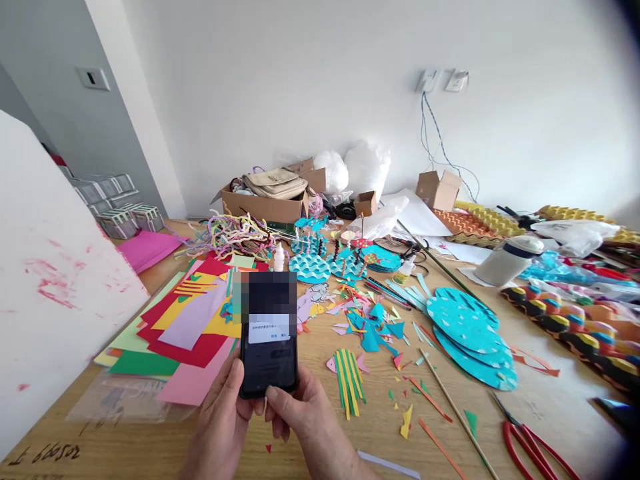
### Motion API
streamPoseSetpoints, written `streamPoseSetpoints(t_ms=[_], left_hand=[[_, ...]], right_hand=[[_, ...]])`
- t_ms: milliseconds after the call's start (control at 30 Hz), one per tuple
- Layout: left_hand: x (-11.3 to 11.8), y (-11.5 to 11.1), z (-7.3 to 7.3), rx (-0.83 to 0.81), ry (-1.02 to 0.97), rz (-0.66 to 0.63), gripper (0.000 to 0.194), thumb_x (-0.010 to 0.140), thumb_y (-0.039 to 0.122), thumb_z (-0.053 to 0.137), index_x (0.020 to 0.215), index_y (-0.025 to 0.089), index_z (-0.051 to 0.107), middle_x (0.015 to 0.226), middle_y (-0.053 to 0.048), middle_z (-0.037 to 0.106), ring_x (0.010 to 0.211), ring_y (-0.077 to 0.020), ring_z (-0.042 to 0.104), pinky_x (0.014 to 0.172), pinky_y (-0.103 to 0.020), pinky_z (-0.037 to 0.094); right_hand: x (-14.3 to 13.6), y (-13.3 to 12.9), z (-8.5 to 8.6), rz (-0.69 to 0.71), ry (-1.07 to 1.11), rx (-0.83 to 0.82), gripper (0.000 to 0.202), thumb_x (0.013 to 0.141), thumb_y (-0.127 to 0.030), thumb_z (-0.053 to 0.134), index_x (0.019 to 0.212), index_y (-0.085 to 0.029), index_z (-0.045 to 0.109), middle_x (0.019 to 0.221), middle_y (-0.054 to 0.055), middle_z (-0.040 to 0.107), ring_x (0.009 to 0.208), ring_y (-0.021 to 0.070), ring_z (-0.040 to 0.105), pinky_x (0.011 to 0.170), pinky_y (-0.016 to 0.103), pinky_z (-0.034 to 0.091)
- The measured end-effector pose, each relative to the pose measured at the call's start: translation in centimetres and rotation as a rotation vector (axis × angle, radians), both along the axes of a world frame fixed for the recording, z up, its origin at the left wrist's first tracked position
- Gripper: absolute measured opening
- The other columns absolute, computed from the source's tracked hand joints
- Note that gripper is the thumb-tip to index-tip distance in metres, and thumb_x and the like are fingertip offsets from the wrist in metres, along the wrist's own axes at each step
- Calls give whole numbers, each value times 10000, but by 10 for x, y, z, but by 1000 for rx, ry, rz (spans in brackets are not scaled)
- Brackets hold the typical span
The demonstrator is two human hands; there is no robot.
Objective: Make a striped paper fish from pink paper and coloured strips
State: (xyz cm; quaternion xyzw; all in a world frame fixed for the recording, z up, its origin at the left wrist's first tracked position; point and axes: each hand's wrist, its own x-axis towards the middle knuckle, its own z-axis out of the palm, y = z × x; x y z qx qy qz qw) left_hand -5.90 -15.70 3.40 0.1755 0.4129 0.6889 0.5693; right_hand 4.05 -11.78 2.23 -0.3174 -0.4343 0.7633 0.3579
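A dark smartphone (270, 373) is held upright above the table, a pale pop-up box lit on its screen and its upper part blurred out. My left hand (225, 400) wraps around its lower left side. My right hand (303, 410) grips the lower right corner, the thumb at the bottom edge of the screen. Just right of the phone lies a paper fish (349, 381) with green and yellow strips. To the left, coloured paper sheets (193, 327) are piled in red, yellow, purple, pink and green.
Red-handled scissors (533, 443) and a thin wooden stick (457, 413) lie at the right front. Blue paper discs (473, 333) are stacked behind them, near a white bottle (510, 260). Paper scraps cover the middle. Pipe cleaners (227, 235) and a cardboard box (265, 203) stand at the back.
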Motion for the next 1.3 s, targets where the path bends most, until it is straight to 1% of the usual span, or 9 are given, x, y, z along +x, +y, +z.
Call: streamPoseSetpoints(t_ms=[133,233,300,467,667,800,967,1100,1300], left_hand=[[1,-1,4,-39,-8,12,432,691,454,660,996,171,544,526,22,558,420,-159,508,391,-268,402],[1,-1,5,-69,-25,48,472,648,448,702,999,173,547,591,6,596,443,-147,519,395,-243,389],[1,-1,4,-71,-29,53,464,649,444,705,996,175,555,630,-5,611,466,-143,528,401,-231,383],[-1,-1,3,-31,-17,22,385,680,434,686,953,178,595,571,22,570,464,-119,488,417,-221,380],[-3,-1,8,7,36,80,284,675,419,696,813,181,628,586,31,556,489,-95,457,443,-202,373],[-3,-1,8,-19,65,100,324,655,457,696,807,180,628,590,28,561,494,-99,453,449,-206,377],[-1,1,8,-21,68,99,333,652,450,700,835,181,629,666,19,588,516,-101,450,459,-213,394],[-1,2,7,-2,88,69,315,688,453,669,850,185,627,706,12,599,544,-103,454,482,-212,398],[-2,0,11,-48,84,122,363,609,470,721,810,179,637,621,16,585,508,-107,437,457,-217,382]], right_hand=[[0,-1,0,-4,-6,1,498,557,-551,706,755,-148,490,468,-50,537,298,29,404,286,127,269],[0,-1,0,-4,-6,3,506,553,-556,705,761,-149,487,470,-50,533,299,29,399,280,125,251],[1,-1,-1,-3,0,8,519,546,-563,706,769,-151,481,479,-48,536,302,31,397,279,128,245],[3,-1,0,35,-6,26,525,559,-565,700,796,-160,465,497,-51,534,312,37,401,286,137,237],[20,-1,5,128,-59,53,483,631,-548,662,843,-163,463,550,-49,550,352,31,416,347,147,281],[32,-2,-1,91,-122,63,457,669,-574,613,804,-181,423,540,-56,540,347,34,402,355,156,273],[36,-3,-6,142,-152,112,436,722,-562,569,864,-168,446,579,-40,551,371,46,420,378,170,288],[35,-3,-5,159,-167,132,450,720,-577,559,876,-168,453,584,-39,543,373,52,420,382,177,286],[37,0,2,140,-178,140,445,714,-596,552,842,-189,425,593,-44,534,388,52,416,399,178,287]])
